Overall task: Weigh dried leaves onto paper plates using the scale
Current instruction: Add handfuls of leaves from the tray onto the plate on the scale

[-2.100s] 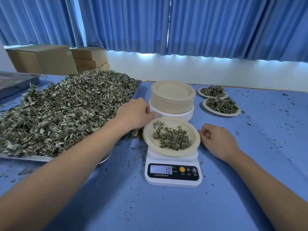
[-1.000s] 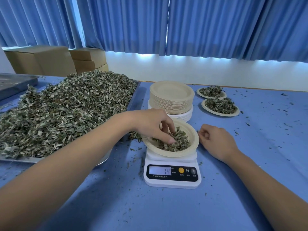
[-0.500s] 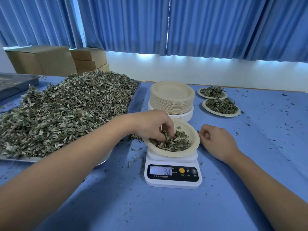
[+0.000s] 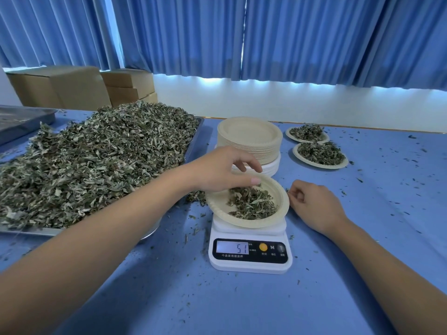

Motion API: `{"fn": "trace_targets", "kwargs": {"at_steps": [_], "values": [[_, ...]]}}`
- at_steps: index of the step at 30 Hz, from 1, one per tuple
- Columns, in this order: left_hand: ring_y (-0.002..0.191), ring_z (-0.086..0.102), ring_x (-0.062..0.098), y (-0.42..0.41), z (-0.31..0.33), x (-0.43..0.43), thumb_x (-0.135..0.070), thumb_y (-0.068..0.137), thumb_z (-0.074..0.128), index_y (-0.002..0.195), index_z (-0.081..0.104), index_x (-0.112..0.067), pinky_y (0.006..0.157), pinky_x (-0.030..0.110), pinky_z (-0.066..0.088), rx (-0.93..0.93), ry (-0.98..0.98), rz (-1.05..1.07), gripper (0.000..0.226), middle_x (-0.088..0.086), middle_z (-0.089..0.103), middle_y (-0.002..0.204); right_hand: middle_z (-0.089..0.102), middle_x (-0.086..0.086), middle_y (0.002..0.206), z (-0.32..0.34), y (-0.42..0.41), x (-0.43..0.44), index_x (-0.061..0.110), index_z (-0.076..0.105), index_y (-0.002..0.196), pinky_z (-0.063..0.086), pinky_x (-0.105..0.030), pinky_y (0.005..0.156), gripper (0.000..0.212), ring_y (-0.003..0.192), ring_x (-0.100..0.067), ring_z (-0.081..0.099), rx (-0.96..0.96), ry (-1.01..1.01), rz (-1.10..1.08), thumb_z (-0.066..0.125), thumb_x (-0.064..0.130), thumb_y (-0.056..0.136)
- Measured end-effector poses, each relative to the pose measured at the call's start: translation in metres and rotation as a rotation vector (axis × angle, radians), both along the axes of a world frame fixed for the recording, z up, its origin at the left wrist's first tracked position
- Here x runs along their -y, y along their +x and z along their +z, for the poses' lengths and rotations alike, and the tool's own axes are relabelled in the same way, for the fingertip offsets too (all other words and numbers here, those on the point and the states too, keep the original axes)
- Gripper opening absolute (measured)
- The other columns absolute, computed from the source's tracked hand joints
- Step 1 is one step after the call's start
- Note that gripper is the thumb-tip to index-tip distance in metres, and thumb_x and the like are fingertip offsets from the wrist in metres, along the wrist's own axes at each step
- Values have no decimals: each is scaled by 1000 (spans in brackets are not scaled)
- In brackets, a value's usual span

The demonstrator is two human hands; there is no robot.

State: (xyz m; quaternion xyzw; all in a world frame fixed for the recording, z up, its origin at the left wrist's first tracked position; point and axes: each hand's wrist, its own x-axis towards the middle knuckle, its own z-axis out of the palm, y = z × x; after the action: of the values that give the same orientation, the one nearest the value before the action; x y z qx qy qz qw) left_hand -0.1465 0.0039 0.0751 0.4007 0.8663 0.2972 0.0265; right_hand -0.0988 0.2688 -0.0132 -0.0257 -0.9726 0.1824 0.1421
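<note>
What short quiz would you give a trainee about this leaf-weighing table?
1. True or false: the left hand reaches over the plate on the scale.
2. The display reads: A) 10 B) 51 C) 88
3. Fill in: ___ plates of leaves sit right of the stack of empty plates.
Key: 1 true; 2 B; 3 two.
</note>
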Motion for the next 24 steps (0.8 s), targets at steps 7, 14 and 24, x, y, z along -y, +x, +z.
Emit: {"fn": "trace_targets", "kwargs": {"at_steps": [7,14,24], "values": [[111,58,1,11,-20,-12,-42,84,80,115,73,-29,100,32,46,-6,-130,-103,34,-19,68,115,60,6,66,0,0,0,25,53,78,41,-32,55,30,66,-18,57,3,6,-1,54,45,100],[101,64,4,3,-12,-5,-31,91,74,104,76,-27,95,39,52,-19,-2,-18,14,-17,71,104,61,6,67,1,2,0,25,54,78,42,-31,55,27,67,-17,58,7,-5,-4,55,41,100],[93,68,6,9,-9,0,-33,93,72,102,79,-23,90,37,54,18,44,-21,15,-14,75,98,62,9,67,-2,-1,-1,28,53,77,39,-30,55,28,67,-13,58,-2,4,-15,55,44,99]]}}
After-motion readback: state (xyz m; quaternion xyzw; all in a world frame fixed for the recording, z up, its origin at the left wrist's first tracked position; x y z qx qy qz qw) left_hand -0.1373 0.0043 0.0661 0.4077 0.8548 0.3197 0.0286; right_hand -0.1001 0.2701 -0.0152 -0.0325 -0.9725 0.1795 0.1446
